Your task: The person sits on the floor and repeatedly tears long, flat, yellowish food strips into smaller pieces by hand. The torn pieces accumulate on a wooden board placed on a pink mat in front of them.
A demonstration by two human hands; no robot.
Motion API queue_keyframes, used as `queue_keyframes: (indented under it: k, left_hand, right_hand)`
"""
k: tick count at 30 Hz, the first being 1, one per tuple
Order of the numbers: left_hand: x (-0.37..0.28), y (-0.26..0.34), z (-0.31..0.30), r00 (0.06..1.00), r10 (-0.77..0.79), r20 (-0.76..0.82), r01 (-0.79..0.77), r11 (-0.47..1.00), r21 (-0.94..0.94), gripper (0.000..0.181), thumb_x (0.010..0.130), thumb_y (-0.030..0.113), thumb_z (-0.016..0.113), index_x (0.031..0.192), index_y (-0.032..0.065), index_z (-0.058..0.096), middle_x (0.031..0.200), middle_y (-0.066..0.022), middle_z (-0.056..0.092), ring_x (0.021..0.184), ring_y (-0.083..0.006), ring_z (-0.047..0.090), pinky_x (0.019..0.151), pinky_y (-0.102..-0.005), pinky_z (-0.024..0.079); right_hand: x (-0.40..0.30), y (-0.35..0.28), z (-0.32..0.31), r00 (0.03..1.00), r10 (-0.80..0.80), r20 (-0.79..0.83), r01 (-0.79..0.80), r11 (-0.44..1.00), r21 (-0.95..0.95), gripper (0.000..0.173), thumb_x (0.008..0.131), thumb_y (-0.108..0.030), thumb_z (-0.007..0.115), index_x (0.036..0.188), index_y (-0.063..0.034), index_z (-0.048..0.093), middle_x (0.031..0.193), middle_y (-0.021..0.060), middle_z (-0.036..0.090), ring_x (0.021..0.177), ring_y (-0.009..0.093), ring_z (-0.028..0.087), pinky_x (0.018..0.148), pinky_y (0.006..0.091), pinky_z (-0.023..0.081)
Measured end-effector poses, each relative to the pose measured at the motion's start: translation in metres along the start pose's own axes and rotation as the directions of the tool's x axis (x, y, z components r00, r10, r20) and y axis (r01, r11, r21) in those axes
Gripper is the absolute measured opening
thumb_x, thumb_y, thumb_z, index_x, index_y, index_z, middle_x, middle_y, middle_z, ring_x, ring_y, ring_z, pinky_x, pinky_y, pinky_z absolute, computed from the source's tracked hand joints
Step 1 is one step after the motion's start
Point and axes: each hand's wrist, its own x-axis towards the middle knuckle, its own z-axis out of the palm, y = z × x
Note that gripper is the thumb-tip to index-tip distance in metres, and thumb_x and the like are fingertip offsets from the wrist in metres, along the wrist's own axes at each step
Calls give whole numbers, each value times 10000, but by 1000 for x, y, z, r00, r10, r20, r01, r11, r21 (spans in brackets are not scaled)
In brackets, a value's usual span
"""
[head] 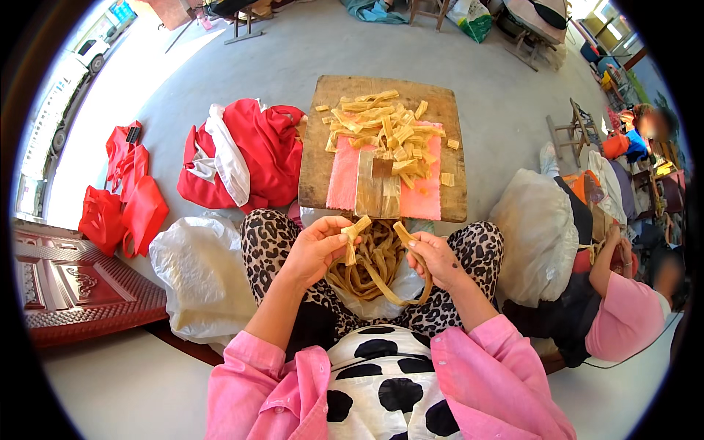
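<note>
My left hand [324,245] pinches a short, folded tan strip [356,231] between thumb and fingers. In my right hand [437,258] is the end of a long tan strip [404,234], whose length hangs down and loops across my lap. Between my knees, a plastic bag [366,305] holds a coiled heap of the same strips [368,275]. Beyond my hands stands a wooden stool top [324,181], bearing a pink cloth [341,181], a tape-wrapped block [379,192] and a pile of short, folded pieces [385,121].
Red and white clothing [258,148] lies left of the stool, with red bags [140,214] farther left. Large whitish plastic sacks stand at my left [201,275] and right [536,231]. A person in pink [627,319] sits at the right; a small wooden stool [575,129] stands beyond.
</note>
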Motion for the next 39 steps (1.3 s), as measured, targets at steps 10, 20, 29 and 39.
queue_keyframes:
  k: [10,20,29,39]
  left_hand:
    - [-20,-18,17,961,-184,209,192,981,-19,212,842,-5,516,1052,18,539,953,-88,605,802,-173,619,714,-271,508]
    - [-33,-20,56,992,0,126,-20,987,156,189,867,90,578,1044,37,536,840,-68,618,674,-117,598,563,-202,451]
    - [-30,-40,49,981,-23,192,106,895,-434,120,856,158,567,910,51,556,575,-6,479,430,-81,415,413,-197,366]
    - [-11,-26,19,959,279,-43,-76,403,912,356,883,170,583,1195,29,488,944,-37,550,771,-93,525,664,-221,448]
  right_hand:
    - [-20,0,26,962,45,269,-85,987,139,197,899,-222,529,975,-41,532,645,0,538,463,41,455,405,169,353]
    - [-33,7,58,967,-57,247,-51,912,408,193,919,-234,495,852,-58,536,681,25,532,575,89,504,519,207,411]
    - [-45,6,64,926,-120,358,-100,837,538,259,918,-262,472,755,-61,492,646,46,517,534,109,472,488,216,404]
    - [-34,18,32,941,263,216,-285,955,82,287,924,-320,480,780,-75,525,637,23,533,465,37,445,369,175,351]
